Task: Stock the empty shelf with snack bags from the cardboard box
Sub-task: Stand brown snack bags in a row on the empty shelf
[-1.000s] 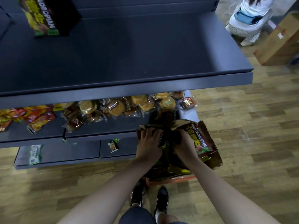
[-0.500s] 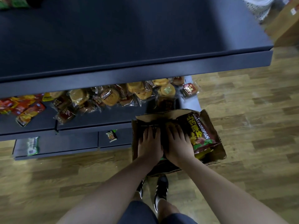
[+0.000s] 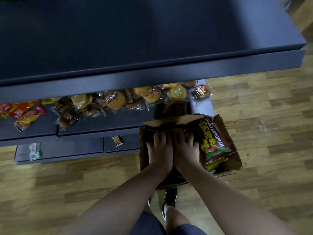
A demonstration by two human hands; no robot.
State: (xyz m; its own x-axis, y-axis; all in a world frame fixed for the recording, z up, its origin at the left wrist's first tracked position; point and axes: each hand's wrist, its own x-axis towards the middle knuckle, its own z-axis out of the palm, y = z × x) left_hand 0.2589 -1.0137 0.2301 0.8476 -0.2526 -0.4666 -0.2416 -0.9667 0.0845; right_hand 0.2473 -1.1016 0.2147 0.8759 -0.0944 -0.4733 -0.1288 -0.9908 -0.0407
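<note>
An open cardboard box (image 3: pixel 227 131) stands on the wooden floor in front of the shelving. Inside it, on the right, lies a dark red snack bag (image 3: pixel 212 141) with yellow lettering, and more dark bags lie under my hands. My left hand (image 3: pixel 160 150) and my right hand (image 3: pixel 186 149) are side by side inside the box, fingers spread and laid flat on the dark bags. The fingertips are hard to make out in the shadow. The wide dark empty shelf (image 3: pixel 135 39) fills the upper part of the view, above the box.
The shelf below holds wrapped bread packs (image 3: pixel 115 100) and red packets (image 3: pixel 25 114) at the left. On the bottom shelf lie a small packet (image 3: pixel 117 141) and a green one (image 3: pixel 34 150). My shoes (image 3: pixel 169 199) stand behind the box. Another cardboard box (image 3: pixel 304 17) sits at top right.
Both hands have sunk from the box's top edge deeper inside and now lie flat on the bags. The view has tilted down, so the bag on the upper shelf and the other person are gone.
</note>
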